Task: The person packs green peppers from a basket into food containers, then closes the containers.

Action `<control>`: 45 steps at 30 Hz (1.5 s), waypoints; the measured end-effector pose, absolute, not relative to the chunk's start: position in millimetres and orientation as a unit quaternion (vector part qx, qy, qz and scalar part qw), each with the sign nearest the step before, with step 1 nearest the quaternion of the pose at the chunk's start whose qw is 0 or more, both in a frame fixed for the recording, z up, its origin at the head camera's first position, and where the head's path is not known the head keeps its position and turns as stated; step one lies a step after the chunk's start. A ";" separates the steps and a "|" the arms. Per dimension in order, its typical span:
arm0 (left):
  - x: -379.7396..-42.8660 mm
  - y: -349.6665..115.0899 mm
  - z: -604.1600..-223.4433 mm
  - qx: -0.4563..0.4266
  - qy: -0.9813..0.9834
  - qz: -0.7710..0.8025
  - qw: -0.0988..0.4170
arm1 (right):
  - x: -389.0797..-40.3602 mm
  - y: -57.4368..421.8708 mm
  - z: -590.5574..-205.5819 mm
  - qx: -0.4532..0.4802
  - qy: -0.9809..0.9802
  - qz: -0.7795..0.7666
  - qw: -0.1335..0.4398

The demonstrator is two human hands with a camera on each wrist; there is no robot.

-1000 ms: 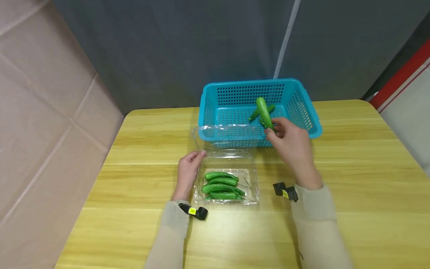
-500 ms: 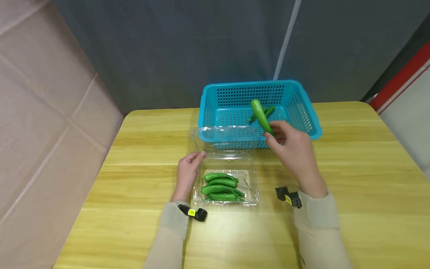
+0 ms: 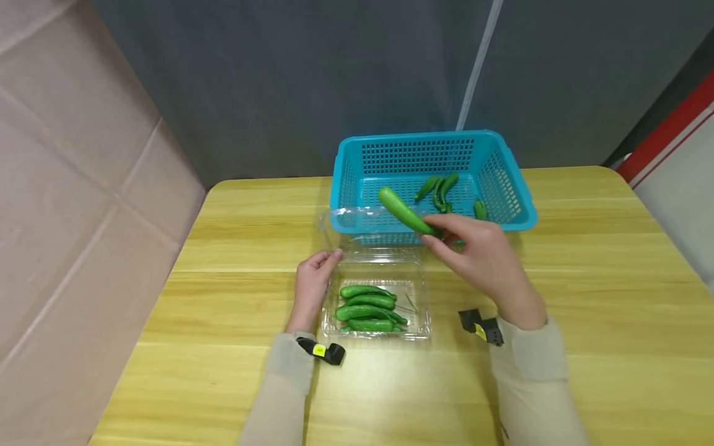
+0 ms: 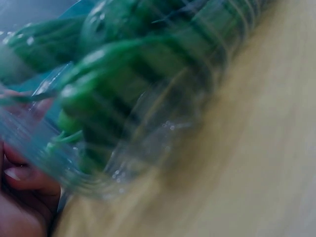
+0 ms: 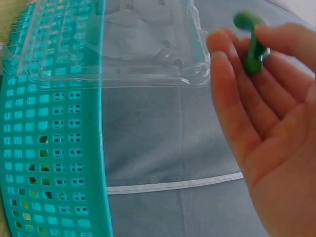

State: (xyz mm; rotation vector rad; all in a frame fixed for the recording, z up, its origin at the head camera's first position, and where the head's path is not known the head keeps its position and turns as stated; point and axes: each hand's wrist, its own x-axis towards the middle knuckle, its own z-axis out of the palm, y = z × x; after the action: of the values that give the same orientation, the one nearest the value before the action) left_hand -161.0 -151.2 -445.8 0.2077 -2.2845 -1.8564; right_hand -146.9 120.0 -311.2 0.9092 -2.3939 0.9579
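My right hand (image 3: 480,251) pinches a long green pepper (image 3: 403,209) by its stem end, over the front rim of the blue basket. In the right wrist view the pepper (image 5: 253,61) sits between thumb and fingers, seen nearly end-on. With thumb and fingertips, my left hand (image 3: 313,285) holds the left edge of a clear plastic clamshell box (image 3: 421,291) near its hinge. Several green peppers (image 3: 365,313) lie side by side in the box, stems to the right. Through its wall the left wrist view shows them (image 4: 108,74) up close, blurred.
Behind the box stands a blue slotted basket (image 3: 390,141) with several green peppers (image 3: 443,189) inside. The raised clear lid (image 3: 374,226) overlaps its front wall. A grey curtain (image 3: 307,80) hangs behind the wooden table (image 3: 234,248), and a beige padded wall (image 3: 67,186) is at left.
My right hand has moved left and slightly toward me with the pepper, which now tilts further left. More peppers show in the basket. My left hand keeps its place on the box.
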 end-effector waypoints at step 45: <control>-165.1 -152.8 -453.1 0.069 -0.772 -0.624 0.102 | -167.8 90.8 -346.1 0.368 -0.900 0.203 -0.113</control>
State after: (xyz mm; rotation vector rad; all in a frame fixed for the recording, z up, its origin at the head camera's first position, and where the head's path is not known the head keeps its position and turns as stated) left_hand -165.1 -152.8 -453.1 0.2032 -2.2778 -1.8426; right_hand -167.8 90.8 -346.1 1.2492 -3.0521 0.6874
